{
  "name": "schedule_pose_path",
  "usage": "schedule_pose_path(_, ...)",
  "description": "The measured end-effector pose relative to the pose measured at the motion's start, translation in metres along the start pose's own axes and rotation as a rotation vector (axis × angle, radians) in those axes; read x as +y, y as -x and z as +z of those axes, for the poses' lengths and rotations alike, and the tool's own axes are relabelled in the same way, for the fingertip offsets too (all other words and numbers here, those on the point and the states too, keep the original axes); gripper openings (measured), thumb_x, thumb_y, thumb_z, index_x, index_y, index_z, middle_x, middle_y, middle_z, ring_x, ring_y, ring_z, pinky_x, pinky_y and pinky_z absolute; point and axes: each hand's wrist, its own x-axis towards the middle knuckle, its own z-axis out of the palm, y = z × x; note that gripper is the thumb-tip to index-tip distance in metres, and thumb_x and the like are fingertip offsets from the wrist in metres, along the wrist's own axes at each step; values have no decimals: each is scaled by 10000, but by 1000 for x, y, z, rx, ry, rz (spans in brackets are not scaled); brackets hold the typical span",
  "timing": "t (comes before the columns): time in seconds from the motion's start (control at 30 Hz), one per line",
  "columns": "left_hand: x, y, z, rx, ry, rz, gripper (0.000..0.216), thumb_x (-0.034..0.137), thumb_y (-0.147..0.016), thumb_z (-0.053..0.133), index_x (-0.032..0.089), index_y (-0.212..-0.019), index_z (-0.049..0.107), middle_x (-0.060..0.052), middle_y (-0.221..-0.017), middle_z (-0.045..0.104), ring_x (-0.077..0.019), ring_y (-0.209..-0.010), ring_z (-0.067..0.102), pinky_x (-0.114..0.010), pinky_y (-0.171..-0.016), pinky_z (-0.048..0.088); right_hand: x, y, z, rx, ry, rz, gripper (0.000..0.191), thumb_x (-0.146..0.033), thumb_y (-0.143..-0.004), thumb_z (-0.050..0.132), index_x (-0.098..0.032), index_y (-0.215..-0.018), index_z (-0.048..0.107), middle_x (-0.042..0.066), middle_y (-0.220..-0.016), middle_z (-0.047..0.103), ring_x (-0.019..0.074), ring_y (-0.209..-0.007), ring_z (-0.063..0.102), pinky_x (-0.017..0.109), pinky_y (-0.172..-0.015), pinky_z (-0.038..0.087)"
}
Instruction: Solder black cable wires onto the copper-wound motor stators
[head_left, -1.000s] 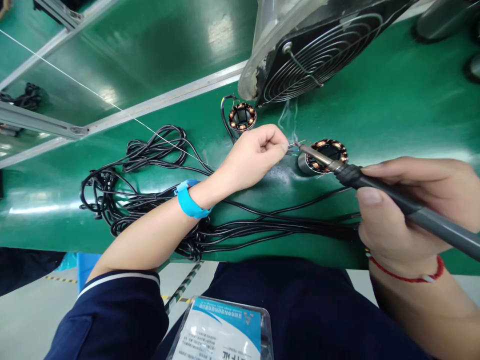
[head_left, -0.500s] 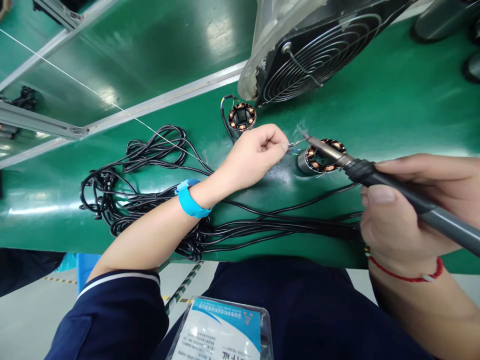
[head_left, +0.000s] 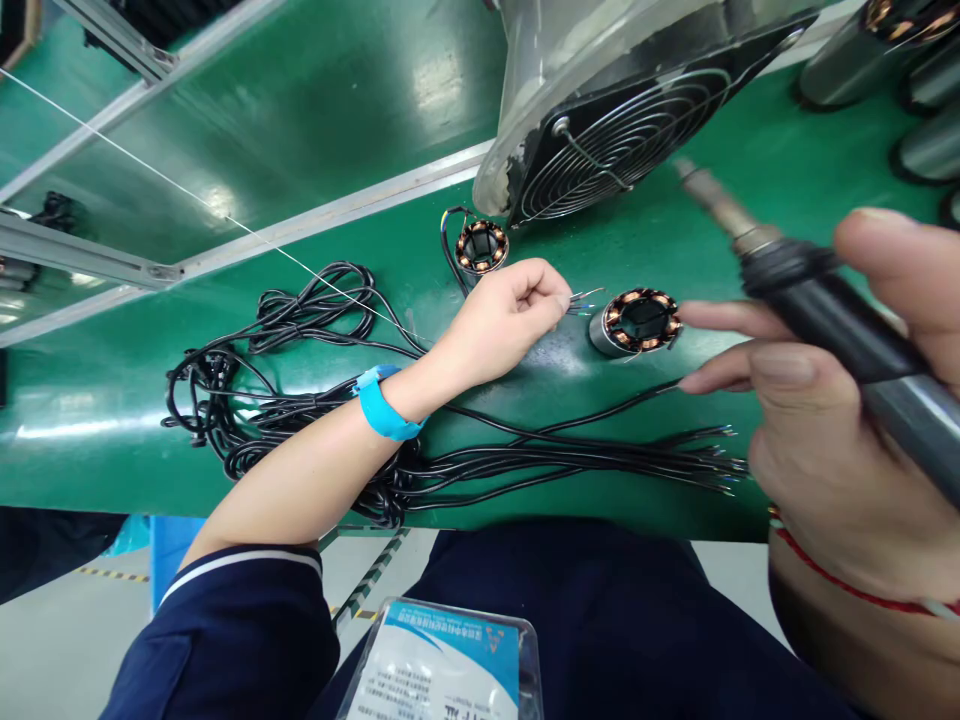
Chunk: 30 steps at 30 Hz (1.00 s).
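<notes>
A worker's left hand [head_left: 517, 312] pinches a spray of thin wires [head_left: 583, 305] over a glossy green surface [head_left: 555, 385], the strands fanning out toward three o'clock with blue and green insulation and bare, silvery ends. The right hand [head_left: 832, 420] grips a soldering iron [head_left: 814, 285], its black sleeve giving way to a dark grey handle; the metal shaft, heat-browned and slightly blurred, is raised off the surface and points toward ten o'clock. Just beyond the wire ends, at three o'clock from the left hand, stands a stator [head_left: 636, 342], a silver cylinder ringed with copper coils around a black hollow. Two outstretched fingers of the right hand come close to it and to the end of a black cable; whether they touch either is unclear. A second stator [head_left: 481, 262] stands at eleven o'clock, a caged fan [head_left: 622, 150] at one. Black cables [head_left: 315, 305] lie looped at nine o'clock and tangled at eight, a sheaf of stripped ends [head_left: 720, 462] splaying at four.
</notes>
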Motion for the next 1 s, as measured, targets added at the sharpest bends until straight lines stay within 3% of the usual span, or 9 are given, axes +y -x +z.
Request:
schedule_pose_path(0.07, 0, 0, 0, 4, 1, -8, 172, 49, -828, 553, 155, -691, 549, 34, -642, 548, -77, -601, 485, -234, -610, 392, -7, -6, 3, -47, 23, -45, 455, -243, -915, 633, -421, -1331, 584, 10, -1285, 640, 207, -860, 743, 327, -566, 604)
schedule_pose_path(0.13, 1, 0, 0, 8, 4, -22, 170, 52, -830, 552, 154, -694, 551, 38, -639, 546, -76, -594, 478, -232, -606, 390, -8, -10, 7, -109, 77, -44, 419, -214, -931, 600, -362, -1323, 584, 29, -1171, 676, 183, -831, 743, 329, -679, 636)
schedule_pose_path(0.3, 0, -1, 1, 8, 6, -23, 153, 52, -827, 548, 149, -709, 562, 42, -647, 544, -70, -586, 465, -225, -601, 389, 8, -13, 19, -245, 144, -17, 529, -236, -865, 664, -291, -1353, 467, 59, -1258, 649, 214, -1116, 684, 386, -883, 609)
schedule_pose_path(0.43, -2, -1, 1, 4, 14, -13, 137, 68, -826, 554, 149, -716, 567, 45, -646, 542, -66, -584, 459, -218, -599, 384, 18, -8, 26, -233, 181, -41, 512, -228, -864, 654, -327, -1332, 473, 30, -1123, 717, 230, -1083, 683, 486, -961, 541)
schedule_pose_path(0.6, 2, 2, 1, -23, 40, -16, 122, 89, -836, 558, 144, -727, 567, 43, -660, 551, -65, -597, 466, -222, -614, 388, 23, -4, 31, -134, 205, -43, 567, -274, -840, 700, -328, -1353, 465, 9, -996, 709, 222, -901, 687, 456, -893, 529)
schedule_pose_path(0.77, 6, 6, 3, -45, 65, 0, 123, 105, -852, 550, 149, -737, 556, 39, -674, 545, -70, -613, 472, -223, -623, 399, 23, -2, 36, -182, 187, -10, 561, -263, -853, 672, -372, -1359, 456, -18, -910, 688, 232, -842, 665, 443, -813, 512)
schedule_pose_path(1.0, -4, 10, 6, 45, 56, 132, 126, 107, -871, 523, 189, -783, 484, 45, -685, 497, -76, -584, 461, -220, -552, 385, 19, -1, 40, -150, 128, -28, 552, -220, -859, 658, -356, -1360, 470, -23, -884, 674, 203, -820, 648, 411, -788, 515)
